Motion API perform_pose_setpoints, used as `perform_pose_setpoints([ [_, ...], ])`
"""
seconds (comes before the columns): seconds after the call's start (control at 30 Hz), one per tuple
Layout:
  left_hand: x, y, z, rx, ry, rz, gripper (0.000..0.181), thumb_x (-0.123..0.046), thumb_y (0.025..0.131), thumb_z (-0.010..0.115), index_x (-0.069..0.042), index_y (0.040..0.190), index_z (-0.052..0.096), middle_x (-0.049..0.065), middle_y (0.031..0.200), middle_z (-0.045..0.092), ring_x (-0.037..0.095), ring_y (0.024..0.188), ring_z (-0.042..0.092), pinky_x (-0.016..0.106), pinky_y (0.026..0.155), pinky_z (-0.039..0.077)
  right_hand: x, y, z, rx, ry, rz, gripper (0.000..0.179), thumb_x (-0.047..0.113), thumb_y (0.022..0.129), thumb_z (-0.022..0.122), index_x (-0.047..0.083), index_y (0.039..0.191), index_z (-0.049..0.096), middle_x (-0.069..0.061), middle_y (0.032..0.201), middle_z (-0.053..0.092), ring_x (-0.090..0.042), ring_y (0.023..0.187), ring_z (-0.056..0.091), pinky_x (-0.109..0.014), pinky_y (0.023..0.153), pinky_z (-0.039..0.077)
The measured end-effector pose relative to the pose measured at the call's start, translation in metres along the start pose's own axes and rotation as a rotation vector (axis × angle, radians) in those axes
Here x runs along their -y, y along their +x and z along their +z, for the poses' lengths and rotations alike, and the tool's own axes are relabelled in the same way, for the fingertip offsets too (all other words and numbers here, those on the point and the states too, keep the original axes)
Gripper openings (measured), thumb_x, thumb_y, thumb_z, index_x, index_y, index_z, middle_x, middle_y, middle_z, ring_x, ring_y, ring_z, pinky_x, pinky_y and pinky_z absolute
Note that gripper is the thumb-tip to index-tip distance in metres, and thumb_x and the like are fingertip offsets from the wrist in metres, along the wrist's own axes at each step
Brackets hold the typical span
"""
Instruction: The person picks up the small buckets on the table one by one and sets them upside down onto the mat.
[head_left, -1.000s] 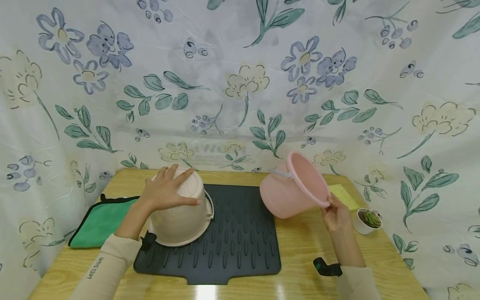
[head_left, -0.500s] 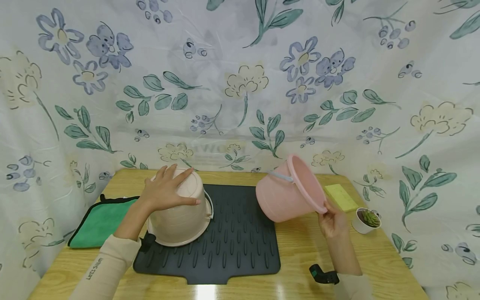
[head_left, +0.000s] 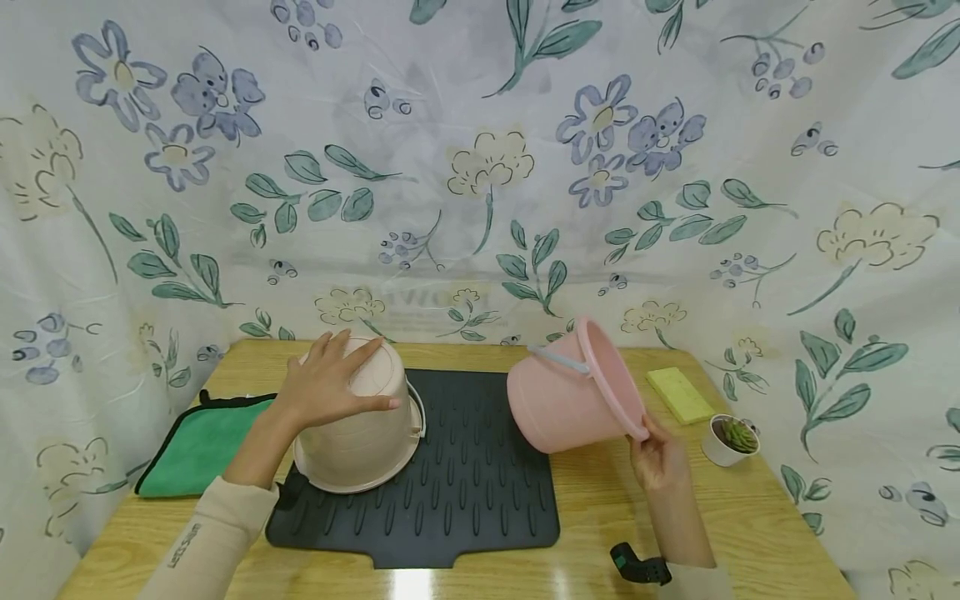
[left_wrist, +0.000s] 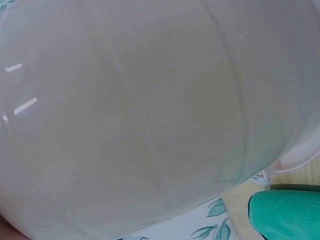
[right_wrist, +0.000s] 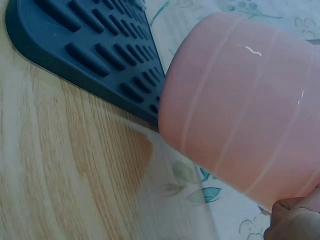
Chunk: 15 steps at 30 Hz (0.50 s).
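A cream bucket (head_left: 352, 450) stands upside down on the left part of a dark ribbed mat (head_left: 472, 500). Spread over its upturned base is my left hand (head_left: 326, 387), fingers and thumb extended. Its pale wall (left_wrist: 150, 115) fills most of the left wrist view. My right hand (head_left: 660, 454) pinches the rim of a pink bucket (head_left: 555, 400) at its lower right. The pink bucket is tilted, its mouth facing right and up, with a light grey handle (head_left: 558, 359) across its side. In the right wrist view its base end overlaps the mat's corner.
A green cloth with black edging (head_left: 198, 446) lies left of the mat. On the right are a yellow pad (head_left: 681, 395) and a small potted succulent (head_left: 731, 440). A floral curtain (head_left: 480, 250) hangs behind the wooden table (head_left: 592, 517).
The pink bucket has shifted left and slightly down with my right hand, its base coming farther over the mat's right side. My left hand and the cream bucket stay in place.
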<state>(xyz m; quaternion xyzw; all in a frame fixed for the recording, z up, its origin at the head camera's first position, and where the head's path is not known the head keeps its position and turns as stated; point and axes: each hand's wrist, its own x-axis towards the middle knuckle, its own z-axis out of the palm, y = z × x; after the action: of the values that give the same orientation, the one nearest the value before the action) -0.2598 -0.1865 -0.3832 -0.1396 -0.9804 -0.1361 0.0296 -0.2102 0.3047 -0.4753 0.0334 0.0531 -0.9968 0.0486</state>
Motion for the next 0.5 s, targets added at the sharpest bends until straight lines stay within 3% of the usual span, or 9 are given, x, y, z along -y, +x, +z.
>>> perform_pose_setpoints([
  [0.2,0.0,-0.004,0.001,-0.053,-0.008,0.007,0.106,-0.084,0.073,0.058,-0.028,0.158,0.029,0.024,0.162,0.019,0.052,0.146,0.014,0.084,0.099,0.013,-0.009,-0.008,0.006,-0.057,-0.047,-0.025,0.029,-0.006,0.103,0.038,-0.017,0.101,0.065,-0.024,0.094,0.067,-0.032,0.085,0.071,-0.032,0.075,0.059],
  [0.5,-0.002,-0.014,0.006,-0.177,-0.063,0.032,0.1,-0.077,0.074,0.065,-0.03,0.156,0.032,0.02,0.16,0.024,0.048,0.144,0.022,0.079,0.104,0.015,-0.014,-0.009,-0.001,-0.031,0.008,-0.025,0.029,-0.004,0.104,0.033,-0.017,0.101,0.059,-0.024,0.095,0.061,-0.034,0.084,0.069,-0.029,0.071,0.059],
])
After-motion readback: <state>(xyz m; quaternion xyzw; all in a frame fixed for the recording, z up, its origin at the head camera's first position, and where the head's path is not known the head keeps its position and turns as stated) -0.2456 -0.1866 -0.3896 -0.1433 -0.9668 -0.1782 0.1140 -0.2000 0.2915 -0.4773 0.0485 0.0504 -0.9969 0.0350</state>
